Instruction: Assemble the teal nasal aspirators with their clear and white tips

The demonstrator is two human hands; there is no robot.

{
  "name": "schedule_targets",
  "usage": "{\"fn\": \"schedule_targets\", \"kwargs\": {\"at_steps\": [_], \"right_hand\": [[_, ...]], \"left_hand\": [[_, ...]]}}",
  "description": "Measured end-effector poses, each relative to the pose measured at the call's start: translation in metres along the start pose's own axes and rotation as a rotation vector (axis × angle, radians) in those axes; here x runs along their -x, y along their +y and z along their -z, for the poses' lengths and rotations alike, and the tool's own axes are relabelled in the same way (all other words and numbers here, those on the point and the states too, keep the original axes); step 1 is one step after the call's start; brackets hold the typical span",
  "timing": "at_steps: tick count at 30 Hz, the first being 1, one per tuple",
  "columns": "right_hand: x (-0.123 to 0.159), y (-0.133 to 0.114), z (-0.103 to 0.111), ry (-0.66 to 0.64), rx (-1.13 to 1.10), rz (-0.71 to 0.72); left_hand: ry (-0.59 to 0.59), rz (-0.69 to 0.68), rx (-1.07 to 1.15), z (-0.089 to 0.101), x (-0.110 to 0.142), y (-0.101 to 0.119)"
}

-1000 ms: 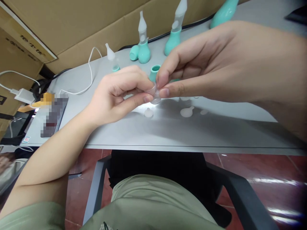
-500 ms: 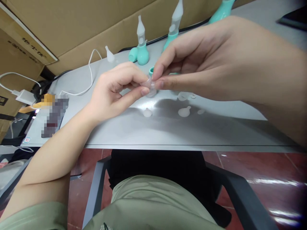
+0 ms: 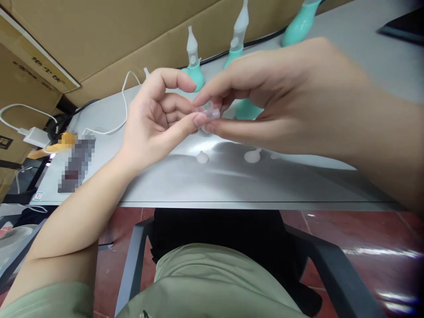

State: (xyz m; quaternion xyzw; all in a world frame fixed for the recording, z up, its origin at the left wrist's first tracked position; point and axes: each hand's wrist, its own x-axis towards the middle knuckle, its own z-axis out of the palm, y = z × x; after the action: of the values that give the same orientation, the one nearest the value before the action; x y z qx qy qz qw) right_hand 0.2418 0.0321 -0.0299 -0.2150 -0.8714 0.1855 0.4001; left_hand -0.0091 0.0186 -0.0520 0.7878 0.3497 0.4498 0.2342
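Observation:
Above the grey table [image 3: 232, 185] both hands meet around a small clear plastic piece [image 3: 209, 112]. My right hand [image 3: 291, 97] pinches it between thumb and forefinger. The thumb tip of my left hand [image 3: 155, 115] presses against the same piece, its forefinger lifted and curled above, the other fingers bent in. A teal bulb [image 3: 247, 110] shows just behind the right fingers. Two translucent white tips [image 3: 202, 157] [image 3: 252, 155] lie on the table below the hands.
Teal aspirators with white nozzles stand at the back: one [image 3: 193, 59], a second [image 3: 237, 37], a third [image 3: 300, 20]. Cardboard boxes [image 3: 99, 39] line the far edge. A white cable [image 3: 124, 106] and charger [image 3: 33, 137] lie left, beside a dark flat object [image 3: 74, 165].
Both hands have risen slightly with the clear piece. My left forefinger has lifted off it and curled upward, so only the left thumb still touches it. The teal bulb now shows behind the right fingers.

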Motion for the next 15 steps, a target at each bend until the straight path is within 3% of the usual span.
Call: {"fn": "schedule_targets", "kwargs": {"at_steps": [7,11,15], "right_hand": [[-0.0035,0.0021,0.0047,0.038,-0.140,-0.220],[-0.0070,0.0065,0.0025,0.050,-0.255,-0.274],[-0.0091,-0.0005,0.0029,0.043,-0.346,-0.324]], "left_hand": [[-0.073,0.027,0.104,0.0008,-0.0020,-0.0057],[-0.167,-0.048,0.124,-0.0011,-0.0002,-0.0063],[-0.137,-0.144,0.066,-0.0017,-0.0004,-0.0092]]}}
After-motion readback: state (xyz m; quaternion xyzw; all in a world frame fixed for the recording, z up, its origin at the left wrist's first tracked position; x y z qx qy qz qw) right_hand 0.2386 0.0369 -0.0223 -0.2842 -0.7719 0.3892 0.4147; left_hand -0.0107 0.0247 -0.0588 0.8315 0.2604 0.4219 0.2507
